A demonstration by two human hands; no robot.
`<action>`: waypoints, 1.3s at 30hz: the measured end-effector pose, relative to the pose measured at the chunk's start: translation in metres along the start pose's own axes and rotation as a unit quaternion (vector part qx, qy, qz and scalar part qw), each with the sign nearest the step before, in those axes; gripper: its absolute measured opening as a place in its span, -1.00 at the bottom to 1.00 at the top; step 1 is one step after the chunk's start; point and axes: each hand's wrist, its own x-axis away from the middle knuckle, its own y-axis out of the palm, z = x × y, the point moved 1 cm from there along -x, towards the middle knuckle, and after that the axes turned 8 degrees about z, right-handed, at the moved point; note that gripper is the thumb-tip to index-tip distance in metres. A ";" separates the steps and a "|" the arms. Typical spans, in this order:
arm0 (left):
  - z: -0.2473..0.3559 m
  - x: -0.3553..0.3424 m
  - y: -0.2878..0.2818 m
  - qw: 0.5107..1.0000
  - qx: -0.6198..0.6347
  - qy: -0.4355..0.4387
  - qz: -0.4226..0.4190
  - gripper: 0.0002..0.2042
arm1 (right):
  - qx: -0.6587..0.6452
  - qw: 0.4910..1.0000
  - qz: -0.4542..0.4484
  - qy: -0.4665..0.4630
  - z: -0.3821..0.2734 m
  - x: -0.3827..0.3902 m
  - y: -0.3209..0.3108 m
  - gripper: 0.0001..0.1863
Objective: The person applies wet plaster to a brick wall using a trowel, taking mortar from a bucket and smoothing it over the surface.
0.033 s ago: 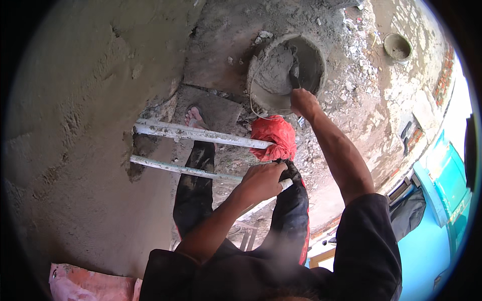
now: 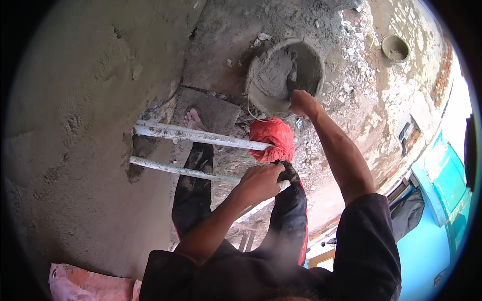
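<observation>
A grey bucket [image 2: 258, 95] stands on the rubbly ground with wet mortar [image 2: 273, 70] inside. My right hand [image 2: 304, 103] grips a trowel [image 2: 292, 80] reaching into it. Below the bucket a crumpled red plastic bag [image 2: 268, 133] covers one end of a white pipe [image 2: 201, 134]. A second, thinner white pipe [image 2: 175, 166] runs under it from the plaster wall. My left hand [image 2: 263, 178] is closed near that pipe's right end and the dark trouser knee; what it holds is hidden.
A plastered wall [image 2: 80, 125] fills the left, with a pink sheet [image 2: 85, 286] at its foot. A smaller pot [image 2: 395, 49] stands at upper right, rubble [image 2: 346, 65] lies around, and a turquoise door [image 2: 449, 185] shows at far right. My sandalled foot [image 2: 193, 118] is beside the pipes.
My right hand and the trowel have shifted slightly down and left in the bucket. My left hand is almost unmoved.
</observation>
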 end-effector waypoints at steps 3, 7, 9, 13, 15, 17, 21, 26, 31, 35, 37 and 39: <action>0.002 0.002 -0.002 1.000 -0.001 -0.012 -0.012 -0.62 | -0.285 0.950 -0.115 0.051 0.006 0.013 0.007 -0.68; 0.002 -0.003 0.006 0.999 -0.012 0.011 -0.038 -0.60 | -0.673 0.726 -0.100 0.104 -0.019 0.028 0.061 -0.70; -0.002 -0.004 0.005 0.999 -0.014 -0.028 -0.041 -0.60 | -0.803 0.574 -0.126 0.098 -0.031 0.024 0.077 -0.69; -0.008 -0.004 0.007 0.996 -0.045 -0.054 -0.056 -0.60 | -0.945 0.294 -0.141 0.023 -0.066 0.014 0.089 -0.69; -0.007 -0.009 0.009 0.994 -0.061 -0.053 -0.077 -0.62 | -0.977 0.168 -0.127 -0.033 -0.078 0.007 0.081 -0.66; -0.012 -0.010 0.011 0.993 -0.077 -0.067 -0.061 -0.62 | -0.985 0.052 -0.117 -0.112 -0.085 0.003 0.071 -0.64; -0.022 -0.010 0.015 0.994 -0.088 -0.063 -0.021 -0.62 | -0.983 0.003 -0.099 -0.153 -0.051 0.019 0.060 -0.59; -0.019 -0.008 0.007 0.992 -0.090 -0.086 0.009 -0.63 | -0.963 0.264 -0.060 -0.017 -0.019 0.060 0.050 -0.58; 0.001 -0.019 -0.015 0.986 -0.046 -0.130 0.092 -0.69 | -0.801 0.584 0.055 0.120 -0.040 -0.017 0.036 -0.58; -0.028 -0.010 -0.013 0.956 -0.065 -0.072 0.278 -0.64 | -0.549 0.834 -0.031 0.056 -0.033 0.008 0.019 -0.61; -0.031 -0.011 -0.016 0.941 -0.033 -0.077 0.329 -0.62 | -0.525 0.844 -0.096 0.050 0.000 0.037 -0.021 -0.63; -0.034 -0.011 -0.016 0.927 -0.009 -0.083 0.365 -0.55 | -0.588 0.800 -0.096 0.071 0.016 0.037 -0.035 -0.64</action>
